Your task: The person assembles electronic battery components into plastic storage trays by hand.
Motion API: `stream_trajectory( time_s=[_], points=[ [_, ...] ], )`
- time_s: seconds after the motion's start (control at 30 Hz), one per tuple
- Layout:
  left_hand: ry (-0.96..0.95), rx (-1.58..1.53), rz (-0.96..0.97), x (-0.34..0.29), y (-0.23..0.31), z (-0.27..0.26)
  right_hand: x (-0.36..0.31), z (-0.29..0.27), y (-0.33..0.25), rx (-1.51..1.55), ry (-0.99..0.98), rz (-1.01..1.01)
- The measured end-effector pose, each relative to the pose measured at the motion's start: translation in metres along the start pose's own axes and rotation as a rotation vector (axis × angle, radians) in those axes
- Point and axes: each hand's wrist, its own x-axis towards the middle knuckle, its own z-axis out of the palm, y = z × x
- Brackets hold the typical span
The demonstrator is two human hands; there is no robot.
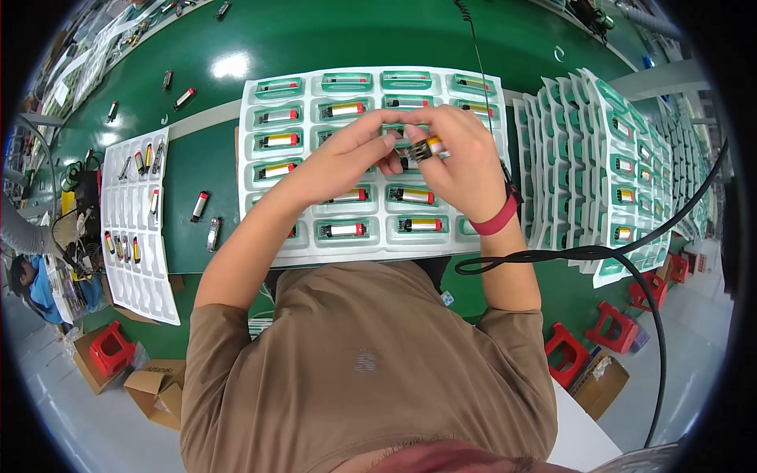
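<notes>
Over the large white tray (311, 254) both my hands meet, fingertips close together. My right hand (461, 154), with a red band and a black strap at the wrist, grips a small battery assembly (430, 147) with a yellow wrap and a dark circuit end. My left hand (355, 154) has its thumb and fingers pinched beside that circuit end; what lies between them is hidden. The tray's green-lined pockets hold rows of similar cells, some yellow, some white with red ends, such as a white cell (343, 230) near the front. My hands cover the tray's middle pockets.
A stack of filled trays (552, 158) leans at the right, and a black cable (583, 253) loops over my right forearm. To the left, a white tray (142, 276) holds a few cells. Loose cells (199, 206) lie on the green table (315, 43). A thin coiled wire (475, 47) hangs above.
</notes>
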Motion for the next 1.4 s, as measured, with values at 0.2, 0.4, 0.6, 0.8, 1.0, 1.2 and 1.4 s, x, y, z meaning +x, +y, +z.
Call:
stream_trajectory(
  time_s=[0.2,0.4,0.6,0.8,1.0,1.2,1.4],
  points=[
    [0.021,-0.380,-0.113,-0.001,0.005,-0.009,-0.016,-0.023,0.002,0.271,-0.056,0.216],
    [0.101,-0.443,-0.117,-0.004,0.005,-0.008,-0.014,-0.015,-0.013,-0.024,0.005,-0.073],
    [0.096,-0.467,-0.098,-0.005,0.008,-0.001,-0.007,-0.010,0.002,-0.186,0.073,-0.284],
    [0.141,-0.441,-0.152,-0.003,0.011,0.001,-0.015,-0.008,0.002,-0.163,-0.002,-0.209],
    [0.168,-0.436,-0.143,-0.002,0.009,0.004,-0.017,-0.008,-0.001,-0.292,-0.006,-0.257],
    [0.156,-0.345,-0.131,0.000,0.013,0.004,-0.018,-0.004,-0.002,-0.329,0.005,-0.205],
    [0.119,-0.372,-0.156,-0.005,0.011,0.000,-0.022,-0.002,0.002,-0.266,0.029,-0.262]
  ],
)
